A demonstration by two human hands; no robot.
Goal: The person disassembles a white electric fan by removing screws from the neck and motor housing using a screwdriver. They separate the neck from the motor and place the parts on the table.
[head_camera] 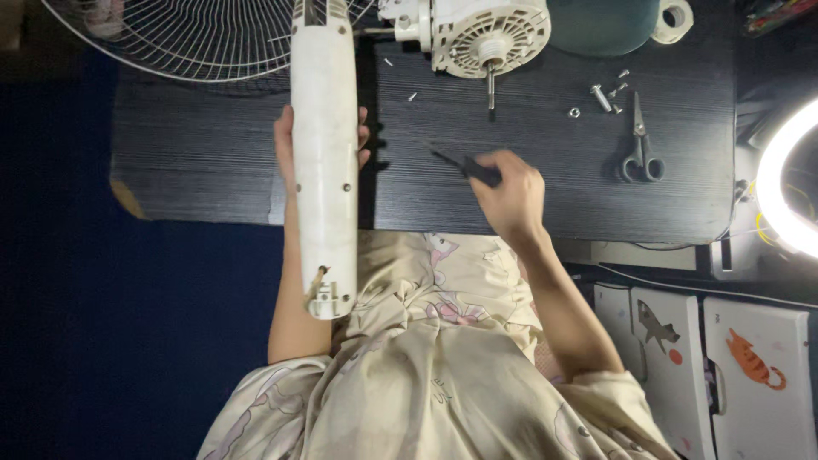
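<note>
A long white plastic fan column [325,153] lies along the dark table [213,170], reaching from the table's far side down over my lap. My left hand [285,145] grips it from underneath, with fingers showing on both sides. My right hand [509,194] is closed around a black-handled screwdriver [464,166] whose tip points left toward the column, a short way from it. The white fan motor housing [477,34] with its metal shaft lies at the far edge, near the column's top.
A wire fan grille [187,38] sits at the far left. Loose screws and a bolt [601,98] lie beside black scissors [641,145] on the right. A teal mug [613,21] stands at the back. A lit ring light [780,187] and white drawers [750,366] are at the right.
</note>
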